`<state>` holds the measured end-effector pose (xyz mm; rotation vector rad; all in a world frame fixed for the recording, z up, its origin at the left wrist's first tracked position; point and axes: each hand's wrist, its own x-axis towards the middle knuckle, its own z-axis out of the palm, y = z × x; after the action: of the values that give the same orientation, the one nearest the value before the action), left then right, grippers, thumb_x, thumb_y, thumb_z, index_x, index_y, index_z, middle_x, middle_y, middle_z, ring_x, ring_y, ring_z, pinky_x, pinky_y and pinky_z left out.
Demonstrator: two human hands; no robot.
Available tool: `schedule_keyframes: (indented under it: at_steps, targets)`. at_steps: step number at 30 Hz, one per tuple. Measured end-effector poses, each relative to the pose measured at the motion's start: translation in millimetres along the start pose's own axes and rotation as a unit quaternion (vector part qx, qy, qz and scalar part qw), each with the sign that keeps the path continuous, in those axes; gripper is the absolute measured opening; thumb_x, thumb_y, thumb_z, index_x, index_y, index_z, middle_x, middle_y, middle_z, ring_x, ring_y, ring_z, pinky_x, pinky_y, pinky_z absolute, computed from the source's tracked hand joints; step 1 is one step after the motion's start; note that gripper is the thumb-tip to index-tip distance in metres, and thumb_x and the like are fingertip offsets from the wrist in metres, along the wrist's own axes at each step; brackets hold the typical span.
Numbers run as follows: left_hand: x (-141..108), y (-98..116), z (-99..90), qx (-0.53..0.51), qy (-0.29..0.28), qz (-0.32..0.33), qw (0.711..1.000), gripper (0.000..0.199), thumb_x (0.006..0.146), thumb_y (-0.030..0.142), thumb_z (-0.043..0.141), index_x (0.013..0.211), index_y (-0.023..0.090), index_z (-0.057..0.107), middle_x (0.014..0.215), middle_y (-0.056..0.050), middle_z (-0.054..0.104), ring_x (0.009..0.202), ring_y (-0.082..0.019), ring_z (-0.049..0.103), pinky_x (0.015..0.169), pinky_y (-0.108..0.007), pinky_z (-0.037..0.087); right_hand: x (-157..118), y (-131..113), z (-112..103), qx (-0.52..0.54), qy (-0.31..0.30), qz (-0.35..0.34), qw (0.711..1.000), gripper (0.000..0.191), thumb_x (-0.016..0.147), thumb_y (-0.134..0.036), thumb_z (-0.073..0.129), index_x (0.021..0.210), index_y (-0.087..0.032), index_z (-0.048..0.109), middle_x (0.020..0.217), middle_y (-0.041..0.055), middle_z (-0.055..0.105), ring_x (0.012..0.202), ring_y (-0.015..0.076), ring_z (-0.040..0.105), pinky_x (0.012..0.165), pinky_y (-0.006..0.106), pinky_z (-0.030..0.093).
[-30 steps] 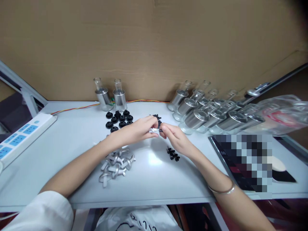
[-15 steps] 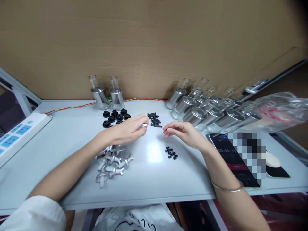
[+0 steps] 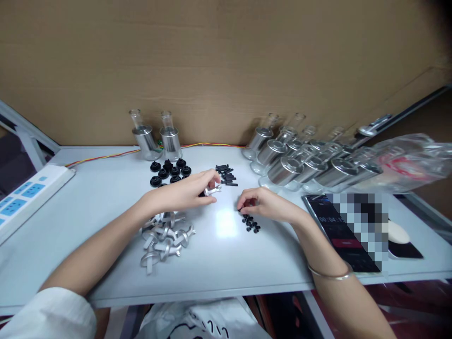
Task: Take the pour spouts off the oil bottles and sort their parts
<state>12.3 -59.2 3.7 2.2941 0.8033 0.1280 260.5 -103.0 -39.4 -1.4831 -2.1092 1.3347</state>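
Note:
My left hand (image 3: pixel 197 189) is closed around a silver metal part (image 3: pixel 212 189), its end showing between thumb and fingers. Something dark shows beside that part inside the hand. My right hand (image 3: pixel 259 202) pinches with its fingertips at the upper left edge of a group of small black pieces (image 3: pixel 251 223); a tiny black piece shows at the fingertips. Thin black sticks (image 3: pixel 228 175) lie between the two hands, farther back. Black stepped caps (image 3: pixel 163 173) sit behind my left wrist. Silver metal parts with round discs (image 3: pixel 165 238) lie in a pile in front of my left forearm.
Two glass bottles with metal sleeves (image 3: pixel 170 139) stand back left, and several more (image 3: pixel 289 169) fill the back right. A white power strip (image 3: pixel 31 195) lies far left. A phone-like screen (image 3: pixel 339 235) and a plastic bag (image 3: pixel 406 162) are at right.
My right hand has moved down toward the small black pieces. My left hand's fingers have parted a little, and more of the silver part now shows.

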Motion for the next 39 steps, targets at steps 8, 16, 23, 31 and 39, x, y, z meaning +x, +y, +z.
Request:
schedule_keyframes:
  at_steps: [8, 16, 23, 31, 39]
  targets:
    - [0.3, -0.8, -1.8, 0.002, -0.026, 0.019, 0.999, 0.018, 0.085, 0.034, 0.058, 0.088, 0.019, 0.047, 0.090, -0.002, 0.055, 0.075, -0.015, 0.047, 0.064, -0.024, 0.035, -1.7, -5.2, -1.2, -0.043, -0.006, -0.015, 0.999, 0.029, 0.084, -0.035, 0.050, 0.085, -0.013, 0.069, 0.085, 0.0076, 0.069, 0.076, 0.0166, 0.058, 0.073, 0.029, 0.045]
    - [-0.1, -1.3, -0.8, 0.002, -0.031, 0.034, 0.999, 0.016, 0.085, 0.033, 0.058, 0.089, 0.019, 0.051, 0.091, -0.002, 0.058, 0.076, -0.014, 0.050, 0.064, -0.024, 0.035, -4.5, -9.1, -1.8, -0.061, -0.033, -0.006, 0.998, 0.042, 0.087, -0.046, 0.047, 0.079, -0.012, 0.069, 0.078, 0.0068, 0.066, 0.069, 0.0144, 0.054, 0.068, 0.028, 0.042]
    - [-0.2, -0.8, -2.1, 0.003, -0.029, 0.037, 0.999, 0.016, 0.087, 0.033, 0.059, 0.089, 0.019, 0.052, 0.092, -0.001, 0.059, 0.076, -0.013, 0.052, 0.064, -0.023, 0.036, -6.5, -8.9, -4.8, -0.046, -0.061, -0.011, 0.997, 0.046, 0.088, -0.049, 0.046, 0.077, -0.011, 0.069, 0.080, 0.0075, 0.066, 0.070, 0.0137, 0.054, 0.070, 0.027, 0.042]
    - [-0.2, 3.7, -4.4, -0.013, -0.028, 0.066, 0.997, 0.016, 0.084, 0.031, 0.063, 0.086, 0.018, 0.055, 0.092, -0.001, 0.060, 0.082, -0.015, 0.054, 0.069, -0.025, 0.038, -6.6, -9.5, -4.2, -0.044, 0.018, -0.051, 0.998, 0.038, 0.088, -0.046, 0.049, 0.079, -0.014, 0.067, 0.082, 0.0059, 0.065, 0.074, 0.0147, 0.056, 0.071, 0.028, 0.043]
    - [-8.3, 3.1, -12.6, -0.133, 0.013, 0.032, 0.990, 0.037, 0.077, 0.037, 0.070, 0.090, 0.022, 0.039, 0.089, 0.000, 0.058, 0.081, -0.016, 0.058, 0.068, -0.028, 0.042, 12.1, -62.8, 3.0, -0.151, 0.091, -0.184, 0.967, 0.019, 0.087, -0.034, 0.058, 0.091, -0.017, 0.065, 0.087, 0.0051, 0.067, 0.074, 0.0142, 0.058, 0.066, 0.025, 0.041]
